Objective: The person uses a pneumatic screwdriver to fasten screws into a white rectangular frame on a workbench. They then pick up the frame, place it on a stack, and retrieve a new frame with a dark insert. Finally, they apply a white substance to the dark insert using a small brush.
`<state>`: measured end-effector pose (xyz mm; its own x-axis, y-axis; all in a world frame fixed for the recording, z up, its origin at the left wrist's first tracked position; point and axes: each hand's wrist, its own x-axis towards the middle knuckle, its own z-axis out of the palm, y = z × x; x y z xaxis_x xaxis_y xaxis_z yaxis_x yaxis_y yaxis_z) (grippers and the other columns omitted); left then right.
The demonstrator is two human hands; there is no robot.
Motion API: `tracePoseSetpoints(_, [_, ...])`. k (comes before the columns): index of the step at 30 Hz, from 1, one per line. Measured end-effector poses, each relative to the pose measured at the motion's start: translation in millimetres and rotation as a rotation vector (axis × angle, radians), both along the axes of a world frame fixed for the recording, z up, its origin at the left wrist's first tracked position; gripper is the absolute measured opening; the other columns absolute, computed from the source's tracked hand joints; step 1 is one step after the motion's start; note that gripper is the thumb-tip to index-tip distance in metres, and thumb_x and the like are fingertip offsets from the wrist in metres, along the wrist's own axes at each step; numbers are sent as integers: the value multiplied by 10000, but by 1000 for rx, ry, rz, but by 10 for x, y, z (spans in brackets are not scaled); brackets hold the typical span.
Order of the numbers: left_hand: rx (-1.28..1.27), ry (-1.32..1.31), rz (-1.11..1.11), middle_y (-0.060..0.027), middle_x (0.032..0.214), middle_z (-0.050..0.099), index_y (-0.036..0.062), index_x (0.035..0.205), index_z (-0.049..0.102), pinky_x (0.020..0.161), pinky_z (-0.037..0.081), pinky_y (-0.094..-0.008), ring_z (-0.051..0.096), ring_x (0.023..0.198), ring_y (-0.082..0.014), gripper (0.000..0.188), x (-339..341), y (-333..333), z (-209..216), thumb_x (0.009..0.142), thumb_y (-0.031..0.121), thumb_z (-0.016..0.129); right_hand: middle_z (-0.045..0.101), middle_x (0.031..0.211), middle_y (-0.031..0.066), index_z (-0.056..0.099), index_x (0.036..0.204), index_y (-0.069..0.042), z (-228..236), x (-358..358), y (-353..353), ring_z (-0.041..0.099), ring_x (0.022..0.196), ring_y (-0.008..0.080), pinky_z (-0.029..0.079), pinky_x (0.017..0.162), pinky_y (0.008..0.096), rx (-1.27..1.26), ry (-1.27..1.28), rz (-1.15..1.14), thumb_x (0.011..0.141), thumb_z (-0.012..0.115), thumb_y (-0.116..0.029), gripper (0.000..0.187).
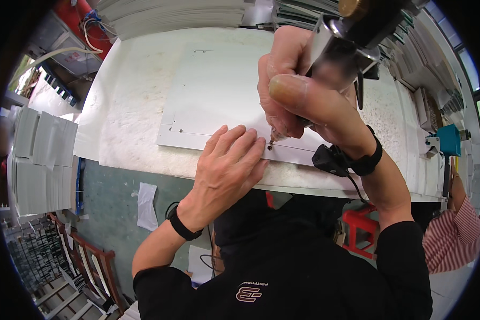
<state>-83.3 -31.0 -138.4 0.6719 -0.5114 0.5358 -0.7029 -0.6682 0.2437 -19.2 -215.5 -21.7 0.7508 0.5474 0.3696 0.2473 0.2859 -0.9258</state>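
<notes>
Leaning over the pale, padded surface [129, 106], this worker has a white panel [218, 93] lying flat, its near edge toward the body, and seems to me to be driving or seating a fixing close to that edge. The left hand [224, 168] is spread palm down across the near strip of the panel, fingers only slightly parted and gripping nothing; it looks to be steadying the board by pressure alone. The right hand [306, 98] is curled closed around a dark, metal-bodied tool [336, 61], held upright and leaning a little, its slim tip [273, 137] aimed down at a small dark fitting [270, 148] just beside the left fingertips. From where I stand I can't tell whether the tip is truly engaged or merely at the fitting's rim. A similar dark fitting [181, 130] sits farther left along the same strip, so I'd judge this to be one of several points to be worked. What the next move calls for, I'd say, is a square tip, steady downward pressure and the left hand firm but clear of the point; a slip could score the white face or catch those near fingers.
</notes>
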Motion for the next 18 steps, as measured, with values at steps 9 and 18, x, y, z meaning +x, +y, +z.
tracePoseSetpoints(9, [-16,103,-94,-84,1202,661,80,1173,696,1010,488,-445,602,1183,-302,411,154,128,94,782,135,814,599,757,101,541,973,-38,254,77,-35,441,432,81,400,395,237,-47,-151,-54,1035,563,-287,257])
tracePoseSetpoints(18, [411,418,-143,-184,1669,277,171,1550,465,1242,153,-585,233,1523,-460,632,697,469,255,979,407,601,641,811,73,570,1016,-53,670,1107,-1214,500,440,71,470,412,240,201,-411,25,1074,493,-320,283])
